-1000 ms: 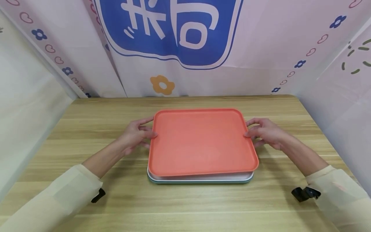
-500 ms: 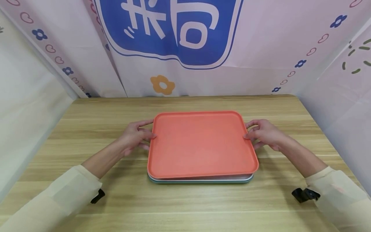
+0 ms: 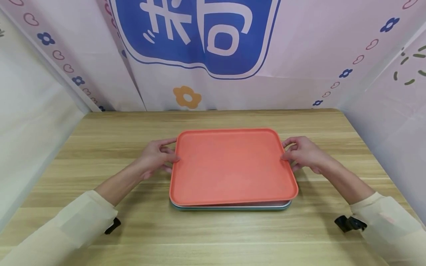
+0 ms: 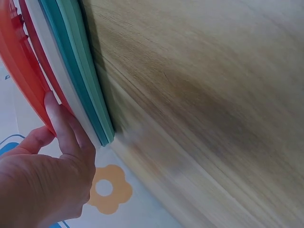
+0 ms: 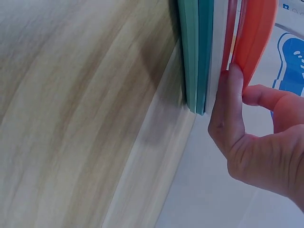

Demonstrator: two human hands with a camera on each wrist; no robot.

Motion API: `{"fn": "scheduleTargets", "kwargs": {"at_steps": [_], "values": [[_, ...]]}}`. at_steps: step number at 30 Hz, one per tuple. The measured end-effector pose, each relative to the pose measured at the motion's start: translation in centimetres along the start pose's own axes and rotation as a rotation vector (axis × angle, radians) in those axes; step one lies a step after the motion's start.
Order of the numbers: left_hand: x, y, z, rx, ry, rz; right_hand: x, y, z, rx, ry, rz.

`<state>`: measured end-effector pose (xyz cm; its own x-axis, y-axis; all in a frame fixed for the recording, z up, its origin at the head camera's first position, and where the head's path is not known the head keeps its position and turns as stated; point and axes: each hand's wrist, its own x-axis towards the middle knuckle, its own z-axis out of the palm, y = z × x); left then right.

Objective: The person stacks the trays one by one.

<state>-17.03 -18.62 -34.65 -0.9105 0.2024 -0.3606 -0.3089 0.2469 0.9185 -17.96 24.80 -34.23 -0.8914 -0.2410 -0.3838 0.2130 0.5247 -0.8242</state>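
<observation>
A coral-red tray [image 3: 233, 166] lies over a stack of other trays, slightly skewed to them. My left hand [image 3: 156, 159] pinches its left edge, thumb on top and fingers beneath. On the opposite edge, my right hand [image 3: 304, 153] holds it the same way. Both wrist views show a narrow gap between the coral-red tray and the stack. Below it are a white tray [image 4: 61, 61], a teal tray [image 4: 71, 61] and a light green tray [image 4: 85, 61]. A dark red band shows between the coral-red and white ones; I cannot tell whether it is another tray.
The stack rests on a wood-grain table [image 3: 213, 236]. Behind it hangs a printed cloth [image 3: 293, 51] with a blue sign and an orange flower. Pale cloth walls stand at the left and right. A black strap piece [image 3: 351, 223] sits by the right sleeve.
The coral-red tray has come slightly lower and nearer to me, covering more of the white rim at the front. Both hands keep their hold on its edges.
</observation>
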Motion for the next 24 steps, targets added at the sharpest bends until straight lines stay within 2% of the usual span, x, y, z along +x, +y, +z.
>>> {"fn": "scheduleTargets", "kwargs": {"at_steps": [15,24], "values": [[0.16,0.27,0.72,0.148,0.022,0.053,-0.48,0.07,0.45,-0.078,0.032,-0.021],[0.21,0.39,0.61,0.2,0.01,0.034,-0.88,-0.23,0.97,-0.15,0.058,-0.068]]}}
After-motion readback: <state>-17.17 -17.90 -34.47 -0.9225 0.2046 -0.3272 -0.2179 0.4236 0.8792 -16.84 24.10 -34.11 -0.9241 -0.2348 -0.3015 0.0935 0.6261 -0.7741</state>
